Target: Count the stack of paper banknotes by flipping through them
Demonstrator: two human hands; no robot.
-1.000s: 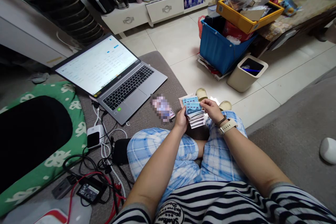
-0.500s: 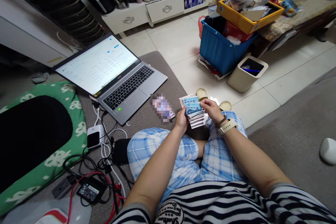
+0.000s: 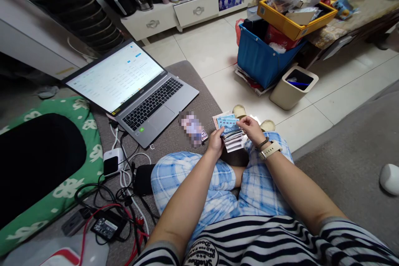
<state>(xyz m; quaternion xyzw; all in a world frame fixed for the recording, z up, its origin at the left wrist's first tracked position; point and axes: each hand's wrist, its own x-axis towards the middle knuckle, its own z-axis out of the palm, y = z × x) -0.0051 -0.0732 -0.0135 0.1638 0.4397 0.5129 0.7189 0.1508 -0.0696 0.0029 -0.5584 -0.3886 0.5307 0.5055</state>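
Note:
I sit on a grey couch with my knees up in blue plaid trousers. My left hand (image 3: pixel 215 141) grips a stack of cards and papers (image 3: pixel 232 138) from its left side, above my knees. My right hand (image 3: pixel 252 129), with a watch on its wrist, pinches the top blue card (image 3: pixel 227 122) of that stack by its right edge. A blurred phone (image 3: pixel 191 128) lies on the couch just left of my left hand.
An open laptop (image 3: pixel 146 99) stands on the couch to the left, with chargers and tangled cables (image 3: pixel 121 183) below it. A green cushion (image 3: pixel 77 149) lies far left. On the floor ahead stand a beige bin (image 3: pixel 293 87), a blue crate (image 3: pixel 260 60) and a yellow box (image 3: pixel 291 23).
My right hand has lifted and shifted the top blue card slightly on the stack. My left hand and the rest of the scene hold still.

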